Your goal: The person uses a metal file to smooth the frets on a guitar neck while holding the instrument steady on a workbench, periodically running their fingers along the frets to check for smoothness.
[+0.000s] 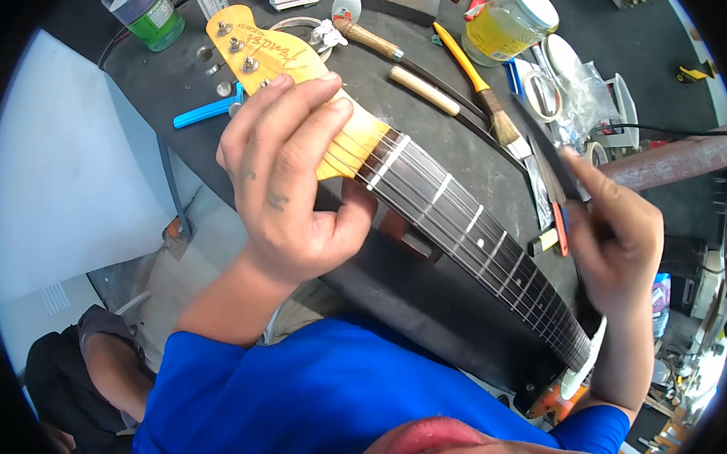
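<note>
An electric guitar (477, 232) lies slantwise in front of me, its yellow headstock (241, 25) at upper left and its body mostly hidden at lower right. My left hand (285, 171) wraps around the headstock near the nut, fingers over the strings and thumb at the near edge. Strings run along the dark fretted neck. To the right of the neck, my right hand (619, 234) grips a dark, flat, file-like tool (544, 125), its index finger stretched along it. Motion smears this hand and tool, and the tool's near end is hidden.
A blue string winder (202, 115) lies left of the headstock. Beyond the neck are a brush (502, 123), wooden-handled files (425, 90), a lidded jar (502, 30) and a plastic bag (584, 95). A green bottle (153, 21) stands upper left. Another person (110, 362) is at lower left.
</note>
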`<move>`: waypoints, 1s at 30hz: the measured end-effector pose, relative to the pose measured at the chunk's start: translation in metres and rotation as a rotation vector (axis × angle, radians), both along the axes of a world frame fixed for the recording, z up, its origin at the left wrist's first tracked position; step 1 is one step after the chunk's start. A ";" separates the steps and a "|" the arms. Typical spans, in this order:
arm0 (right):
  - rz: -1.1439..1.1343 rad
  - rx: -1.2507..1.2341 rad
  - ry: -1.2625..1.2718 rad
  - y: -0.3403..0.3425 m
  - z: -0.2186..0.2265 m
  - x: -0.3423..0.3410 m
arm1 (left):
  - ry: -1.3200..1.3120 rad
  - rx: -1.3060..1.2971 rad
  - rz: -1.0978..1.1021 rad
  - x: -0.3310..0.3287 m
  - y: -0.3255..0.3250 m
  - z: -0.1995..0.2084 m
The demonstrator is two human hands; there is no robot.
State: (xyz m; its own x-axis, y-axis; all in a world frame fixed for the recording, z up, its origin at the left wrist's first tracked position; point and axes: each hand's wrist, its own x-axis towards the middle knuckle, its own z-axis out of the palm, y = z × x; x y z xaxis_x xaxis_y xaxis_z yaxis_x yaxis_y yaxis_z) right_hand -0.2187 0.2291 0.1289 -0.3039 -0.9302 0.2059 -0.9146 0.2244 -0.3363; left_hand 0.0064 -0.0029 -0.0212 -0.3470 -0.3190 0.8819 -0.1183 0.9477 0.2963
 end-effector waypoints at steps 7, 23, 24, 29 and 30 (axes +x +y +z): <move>-0.224 0.205 -0.103 0.040 -0.035 -0.047 | -0.137 -0.030 -0.054 0.008 0.002 0.009; -0.213 0.399 0.107 0.037 -0.063 -0.055 | -0.085 -0.036 -0.013 0.003 0.007 0.002; -0.226 0.392 0.110 0.040 -0.059 -0.050 | -0.078 -0.043 -0.025 0.003 0.008 0.003; -0.321 0.215 0.159 0.054 -0.017 0.020 | -0.100 -0.030 0.019 0.000 0.014 0.002; -0.298 0.127 0.043 0.054 -0.008 0.041 | -0.111 -0.034 0.005 0.000 0.014 0.001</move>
State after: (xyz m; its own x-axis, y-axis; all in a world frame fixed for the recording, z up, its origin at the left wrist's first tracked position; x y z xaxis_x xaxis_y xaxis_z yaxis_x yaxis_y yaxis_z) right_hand -0.1781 0.2834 0.1211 -0.5598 -0.8209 0.1124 -0.8154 0.5217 -0.2508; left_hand 0.0062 0.0108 -0.0205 -0.4415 -0.2916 0.8485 -0.1538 0.9563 0.2486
